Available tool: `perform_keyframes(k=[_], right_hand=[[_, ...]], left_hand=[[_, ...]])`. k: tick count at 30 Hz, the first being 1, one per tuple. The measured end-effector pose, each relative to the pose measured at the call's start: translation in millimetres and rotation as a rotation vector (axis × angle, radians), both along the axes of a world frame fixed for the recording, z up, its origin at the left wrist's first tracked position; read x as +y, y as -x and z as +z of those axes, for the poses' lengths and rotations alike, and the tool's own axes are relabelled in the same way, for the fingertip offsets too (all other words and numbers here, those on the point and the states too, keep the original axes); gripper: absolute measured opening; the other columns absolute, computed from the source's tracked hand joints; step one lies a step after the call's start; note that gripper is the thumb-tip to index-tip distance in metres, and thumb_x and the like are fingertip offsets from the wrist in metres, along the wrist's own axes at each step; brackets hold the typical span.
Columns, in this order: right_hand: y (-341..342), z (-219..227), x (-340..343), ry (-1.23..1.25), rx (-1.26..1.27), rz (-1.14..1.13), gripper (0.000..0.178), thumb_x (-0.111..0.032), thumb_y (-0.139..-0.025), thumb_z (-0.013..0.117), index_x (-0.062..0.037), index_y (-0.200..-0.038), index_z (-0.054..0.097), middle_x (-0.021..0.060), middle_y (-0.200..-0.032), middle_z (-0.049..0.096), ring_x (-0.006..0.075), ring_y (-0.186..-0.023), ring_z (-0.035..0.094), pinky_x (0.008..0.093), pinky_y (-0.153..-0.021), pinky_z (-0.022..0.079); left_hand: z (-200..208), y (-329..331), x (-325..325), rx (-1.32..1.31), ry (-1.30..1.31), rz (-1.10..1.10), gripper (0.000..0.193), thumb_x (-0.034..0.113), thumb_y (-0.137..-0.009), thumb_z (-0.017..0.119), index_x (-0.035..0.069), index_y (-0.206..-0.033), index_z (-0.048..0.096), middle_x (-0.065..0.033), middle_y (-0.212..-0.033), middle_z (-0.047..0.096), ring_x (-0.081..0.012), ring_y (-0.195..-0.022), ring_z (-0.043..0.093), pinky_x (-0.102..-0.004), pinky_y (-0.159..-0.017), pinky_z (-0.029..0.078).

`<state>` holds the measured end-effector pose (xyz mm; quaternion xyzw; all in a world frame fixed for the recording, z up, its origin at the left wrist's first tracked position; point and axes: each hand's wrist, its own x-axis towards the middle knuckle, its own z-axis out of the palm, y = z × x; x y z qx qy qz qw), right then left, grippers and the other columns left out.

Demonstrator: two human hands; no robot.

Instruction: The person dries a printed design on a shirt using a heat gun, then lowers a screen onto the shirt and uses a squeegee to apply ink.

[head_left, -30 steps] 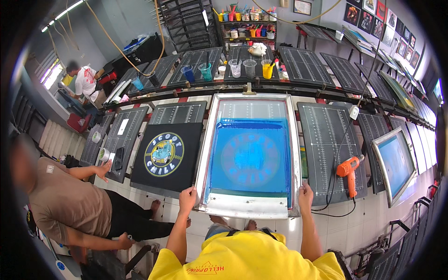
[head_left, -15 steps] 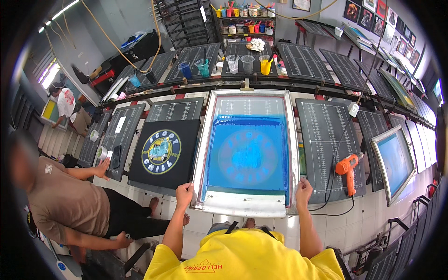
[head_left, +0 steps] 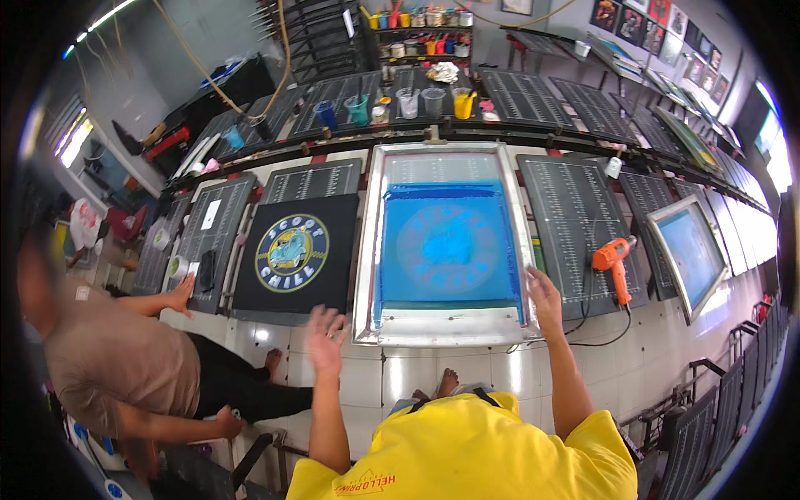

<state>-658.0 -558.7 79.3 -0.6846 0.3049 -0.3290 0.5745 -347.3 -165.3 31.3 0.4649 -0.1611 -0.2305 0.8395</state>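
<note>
In front of me lies a silver-framed printing screen (head_left: pixel 373 242), its mesh (head_left: pixel 492 287) covered in blue, with a faint round design in the middle. A broad silver bar (head_left: pixel 450 327) crosses its near end. My right hand (head_left: pixel 546 302) is at the screen's right side near the front corner, fingers stretched out; whether they touch the frame is hard to tell. My left hand (head_left: pixel 325 340) is raised off the near left corner, blurred, its fingers spread and holding nothing. To its upper left, black fabric (head_left: pixel 333 287) with a round vehicle print covers a board.
An orange heat gun (head_left: pixel 612 260) with a cable rests on the right board (head_left: pixel 554 192). Another framed screen (head_left: pixel 692 258) leans farther right. Cups of ink (head_left: pixel 408 103) stand on the back row. At left a person (head_left: pixel 125 350) rests a hand on a board.
My left hand has let go of the screen's near left corner and lifted away. The fingers of my right hand have loosened and stretched out. My view has shifted slightly.
</note>
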Motion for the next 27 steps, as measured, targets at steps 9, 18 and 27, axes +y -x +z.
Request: perform_keyframes(k=[9,18,27], right_hand=[[-20,92,-4,-0.562,-1.027,0.171,0.069,-0.059,-0.101,0.034,-0.0092,-0.150,0.036,0.0130,-0.152,0.040,0.0362,-0.132,0.048,0.0582,-0.101,0.049],[-31,103,24,-0.581,-1.015,0.118,0.068,-0.055,-0.100,0.035,-0.0100,-0.151,0.035,0.0115,-0.154,0.038,0.0362,-0.130,0.051,0.0618,-0.100,0.048],[-25,109,37,-0.598,-1.102,0.095,0.069,-0.055,-0.099,0.040,-0.0086,-0.149,0.038,0.0162,-0.151,0.041,0.0353,-0.124,0.056,0.0579,-0.105,0.044]], left_hand=[[119,-14,59,0.222,0.713,0.416,0.086,0.071,-0.096,0.009,0.014,-0.160,0.017,-0.0094,-0.166,0.016,-0.0364,-0.153,0.014,-0.0698,-0.118,0.006],[112,-20,70,0.272,0.749,0.436,0.086,0.070,-0.097,0.008,0.012,-0.159,0.019,-0.0090,-0.166,0.017,-0.0338,-0.153,0.014,-0.0678,-0.119,0.005],[125,-19,76,0.272,0.767,0.433,0.086,0.071,-0.097,0.007,0.013,-0.160,0.018,-0.0091,-0.166,0.018,-0.0342,-0.151,0.022,-0.0665,-0.119,0.007]])
